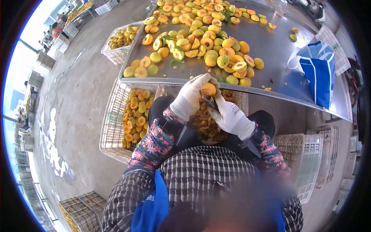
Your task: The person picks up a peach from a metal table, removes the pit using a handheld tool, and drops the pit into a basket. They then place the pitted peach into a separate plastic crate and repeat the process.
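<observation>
In my gloved left hand [191,94] is a cut yellow peach [208,89], held just past the table's near edge with the fingers wrapped round it. My right hand [228,116], also in a white glove, grips a small dark metal pitting tool [210,102]. The tool's tip meets the lower side of the peach; its exact shape is partly hidden by the fingers. Beneath both hands, between my knees, lies a heap of brownish pits and scraps [210,125]. Many halved peaches [208,42] are piled on the metal table [266,46] ahead.
A white crate [110,129] of peach halves stands at my left, with another filled crate [116,56] beyond it. A blue bag [319,73] rests on the table's right side. Stacked crates [301,154] sit on the floor at right. People work far off at left.
</observation>
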`<move>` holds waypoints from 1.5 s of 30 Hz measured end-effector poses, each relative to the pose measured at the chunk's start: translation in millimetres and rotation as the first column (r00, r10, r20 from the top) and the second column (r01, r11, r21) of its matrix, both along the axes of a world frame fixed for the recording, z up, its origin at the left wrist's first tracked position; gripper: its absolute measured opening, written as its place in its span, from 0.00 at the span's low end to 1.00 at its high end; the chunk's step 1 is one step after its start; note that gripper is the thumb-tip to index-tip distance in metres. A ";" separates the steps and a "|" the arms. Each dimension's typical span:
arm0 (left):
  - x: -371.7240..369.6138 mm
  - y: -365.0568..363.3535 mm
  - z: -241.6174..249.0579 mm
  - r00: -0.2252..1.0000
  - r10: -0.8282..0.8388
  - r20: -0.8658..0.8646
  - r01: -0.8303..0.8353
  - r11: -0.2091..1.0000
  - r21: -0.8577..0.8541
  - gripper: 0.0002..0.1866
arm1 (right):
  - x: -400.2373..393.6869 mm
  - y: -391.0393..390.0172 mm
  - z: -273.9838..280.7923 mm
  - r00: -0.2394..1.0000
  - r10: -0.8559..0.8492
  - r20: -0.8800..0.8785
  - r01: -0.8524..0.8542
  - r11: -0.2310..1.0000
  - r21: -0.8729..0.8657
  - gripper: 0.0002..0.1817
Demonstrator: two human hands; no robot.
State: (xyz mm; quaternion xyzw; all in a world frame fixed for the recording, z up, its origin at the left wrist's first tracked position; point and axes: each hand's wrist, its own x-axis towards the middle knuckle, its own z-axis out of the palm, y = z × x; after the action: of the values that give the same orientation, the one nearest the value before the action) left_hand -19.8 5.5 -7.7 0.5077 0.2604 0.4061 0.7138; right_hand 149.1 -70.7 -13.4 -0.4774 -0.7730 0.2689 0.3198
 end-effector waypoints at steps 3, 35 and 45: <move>4.6 1.2 2.2 0.976 0.036 0.214 0.054 0.915 -0.400 0.18 | -6.5 -2.0 -8.0 0.933 0.019 -0.358 -0.095 0.976 -0.194 0.19; -72.3 183.2 -33.4 0.182 0.626 -0.758 0.195 0.732 0.652 0.23 | 29.4 -34.2 -12.0 1.000 0.027 0.016 -0.017 0.893 -0.449 0.19; -44.7 162.8 -44.7 0.672 0.329 -0.664 -0.109 0.930 0.351 0.27 | 40.9 -38.2 -44.2 0.995 -0.035 -0.098 -0.029 0.810 -0.586 0.22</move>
State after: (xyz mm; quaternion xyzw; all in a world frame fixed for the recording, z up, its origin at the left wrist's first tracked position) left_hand -64.5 168.3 -52.4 0.6856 0.5149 0.2940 0.4224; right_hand 189.9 -108.8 -57.6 -0.5393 -0.6339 0.5181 0.1972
